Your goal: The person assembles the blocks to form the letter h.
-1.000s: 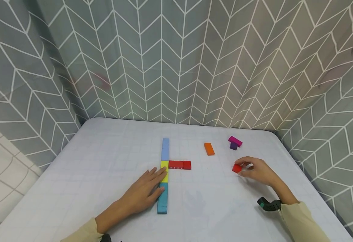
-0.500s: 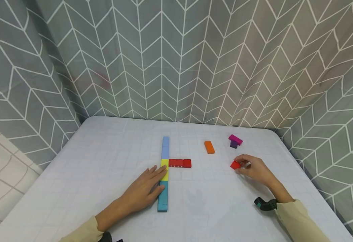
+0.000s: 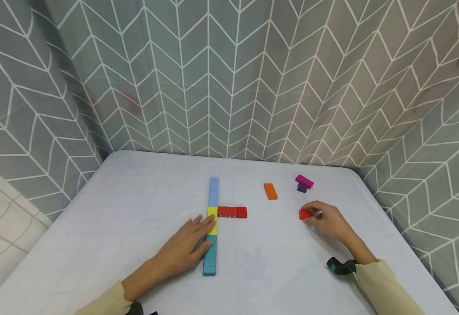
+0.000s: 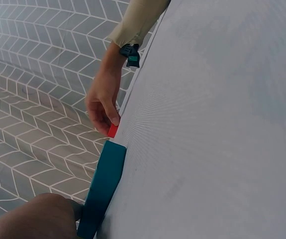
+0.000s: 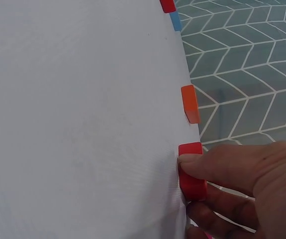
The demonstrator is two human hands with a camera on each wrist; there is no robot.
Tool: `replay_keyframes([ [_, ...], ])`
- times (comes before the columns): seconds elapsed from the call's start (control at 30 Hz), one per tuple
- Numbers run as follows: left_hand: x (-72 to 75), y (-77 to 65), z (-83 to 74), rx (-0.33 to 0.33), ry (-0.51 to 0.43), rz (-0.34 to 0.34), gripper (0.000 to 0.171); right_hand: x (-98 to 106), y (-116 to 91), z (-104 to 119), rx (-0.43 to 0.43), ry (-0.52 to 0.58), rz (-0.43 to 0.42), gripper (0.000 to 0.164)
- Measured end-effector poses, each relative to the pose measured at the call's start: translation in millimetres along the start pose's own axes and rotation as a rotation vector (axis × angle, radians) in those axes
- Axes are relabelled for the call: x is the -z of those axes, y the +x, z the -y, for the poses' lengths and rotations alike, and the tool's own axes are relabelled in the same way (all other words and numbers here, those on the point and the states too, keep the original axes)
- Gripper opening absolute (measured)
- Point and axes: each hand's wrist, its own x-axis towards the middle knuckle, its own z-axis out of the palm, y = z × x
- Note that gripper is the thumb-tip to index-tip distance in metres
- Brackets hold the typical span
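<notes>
We note a small change: the right hand (image 3: 327,220) has eased slightly leftward over the last second, and the red block (image 3: 304,214) it pinches, cornerwise then, now sits squarer to our eye. Its fingers are drawn in close, thumb on one side of the block; whether the block touches the counter (image 3: 253,271) we cannot tell. The left hand (image 3: 186,246) stays put, fingers straight and spread, gripping nothing, resting on the yellow strip (image 3: 212,213) with its thumb at the teal strip (image 3: 210,264). We read the shift as fine turning rather than carrying: the held block is well apart from the red pair (image 3: 229,212) branching off the yellow, not joined to it. Orange block (image 3: 270,191) lies loose between, farther back
</notes>
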Motion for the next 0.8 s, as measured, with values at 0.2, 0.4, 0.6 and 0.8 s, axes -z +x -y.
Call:
replay_keyframes([
  [0.2, 1.5, -1.1, 0.1, -0.009, 0.002, -0.025, 0.061, -1.1, 1.2, 0.7, 0.012, 0.015, -0.015, 0.032],
  [0.4, 0.3, -0.2, 1.0, 0.005, -0.012, 0.001, 0.063, -0.3, 0.8, 2.0, 0.01, 0.017, -0.017, 0.032],
  [0.6, 0.2, 0.9, 1.8, 0.008, 0.001, -0.002, 0.063, 2.2, 2.5, 6.2, 0.016, 0.02, -0.021, 0.032],
  [0.8, -0.1, 0.6, 1.2, 0.018, -0.006, 0.009, 0.063, 1.1, 4.7, 10.4, 0.037, 0.038, -0.017, 0.032],
])
